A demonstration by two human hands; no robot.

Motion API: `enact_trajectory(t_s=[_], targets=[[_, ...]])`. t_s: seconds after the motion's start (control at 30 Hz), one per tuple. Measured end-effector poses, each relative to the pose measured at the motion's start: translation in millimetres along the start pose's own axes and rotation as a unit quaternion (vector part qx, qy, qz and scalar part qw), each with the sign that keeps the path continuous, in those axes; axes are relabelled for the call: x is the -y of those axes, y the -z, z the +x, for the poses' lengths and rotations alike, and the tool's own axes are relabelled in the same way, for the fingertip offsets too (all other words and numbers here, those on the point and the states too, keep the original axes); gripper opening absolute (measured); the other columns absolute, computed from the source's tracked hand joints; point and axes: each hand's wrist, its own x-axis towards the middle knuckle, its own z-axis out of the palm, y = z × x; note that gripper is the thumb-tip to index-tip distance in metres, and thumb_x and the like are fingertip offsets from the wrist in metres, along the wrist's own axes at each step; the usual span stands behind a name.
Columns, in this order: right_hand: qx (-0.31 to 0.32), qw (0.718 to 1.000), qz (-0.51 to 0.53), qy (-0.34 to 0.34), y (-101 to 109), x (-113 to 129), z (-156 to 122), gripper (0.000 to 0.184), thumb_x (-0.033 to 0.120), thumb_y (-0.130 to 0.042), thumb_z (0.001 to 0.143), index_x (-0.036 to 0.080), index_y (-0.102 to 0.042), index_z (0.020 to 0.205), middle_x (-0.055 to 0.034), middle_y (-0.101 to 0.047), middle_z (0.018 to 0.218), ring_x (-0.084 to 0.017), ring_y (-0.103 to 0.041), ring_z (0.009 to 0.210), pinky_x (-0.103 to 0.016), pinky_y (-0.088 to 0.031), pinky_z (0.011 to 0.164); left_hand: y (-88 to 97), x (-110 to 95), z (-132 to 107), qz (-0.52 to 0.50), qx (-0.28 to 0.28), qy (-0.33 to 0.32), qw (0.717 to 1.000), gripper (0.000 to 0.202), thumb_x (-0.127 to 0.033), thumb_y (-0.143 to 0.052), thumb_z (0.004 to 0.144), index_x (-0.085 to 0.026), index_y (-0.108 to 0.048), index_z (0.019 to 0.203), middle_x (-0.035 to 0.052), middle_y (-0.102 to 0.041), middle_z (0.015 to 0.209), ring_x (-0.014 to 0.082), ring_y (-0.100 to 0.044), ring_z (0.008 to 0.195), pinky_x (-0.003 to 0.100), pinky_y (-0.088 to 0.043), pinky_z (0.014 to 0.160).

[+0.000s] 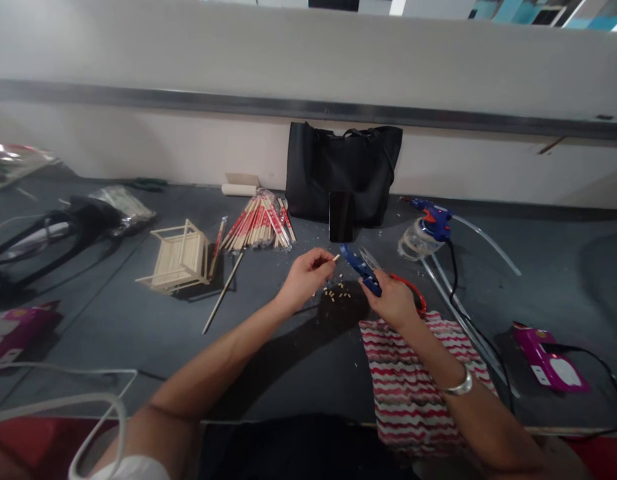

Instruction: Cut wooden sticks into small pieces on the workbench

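My left hand (308,273) pinches a short wooden stick piece (337,258) between thumb and fingertips, above the desk. My right hand (392,300) is wrapped around a blue plier-like cutter (357,265), its head pointing towards the stick piece, a small gap apart. Beside and behind this hand lie scissors with red handles (413,288), partly hidden. Several tiny cut wood bits (333,293) are scattered on the desk below the hands. A red-and-white striped cloth (408,387) lies under my right forearm.
Left stands a small stick-built frame (181,260), near a loose stick (222,293) and wrapped chopsticks (261,223). A black bag (338,167) and phone (341,217) stand behind. Right are a blue glue gun (435,220) on a jar (415,243), clear glue sticks (455,303) and a purple box (548,360).
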Motion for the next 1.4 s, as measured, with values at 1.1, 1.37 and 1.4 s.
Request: enact_trajectory(t_s=[1.1,1.37,1.4], targets=[[-0.154,0.973,0.067,0.161,-10,-8,-4,0.052,0.02,-0.056,0.07,0.016,-0.053,0.122,-0.0149,-0.064,0.11,-0.032,-0.057,0.102,-0.045,-0.047,0.089,4.1,7,-4,-0.036,0.096,-0.136,0.985,0.042,-0.057,-0.078,0.075,-0.016,-0.073,0.075,0.0018,-0.066,0.071,0.0123,-0.057,0.067,0.025,-0.048,0.065],[-0.134,0.974,0.062,0.171,-2,-7,-5,0.063,0.013,-0.053,0.065,0.015,-0.051,0.128,-0.0147,-0.064,0.112,-0.032,-0.056,0.103,-0.045,-0.046,0.088,11.4,7,-2,0.065,0.1,-0.255,0.959,0.044,-0.057,-0.064,0.088,-0.015,-0.074,0.079,0.0057,-0.068,0.072,0.0138,-0.06,0.067,0.025,-0.047,0.064],[-0.134,0.974,0.063,0.172,-2,-7,-5,0.062,0.013,-0.052,0.065,0.015,-0.052,0.127,-0.0143,-0.064,0.111,-0.031,-0.056,0.103,-0.044,-0.046,0.088,11.8,7,-2,0.077,0.101,-0.266,0.955,0.045,-0.058,-0.063,0.089,-0.015,-0.073,0.079,0.0059,-0.068,0.072,0.0138,-0.06,0.067,0.025,-0.047,0.064]])
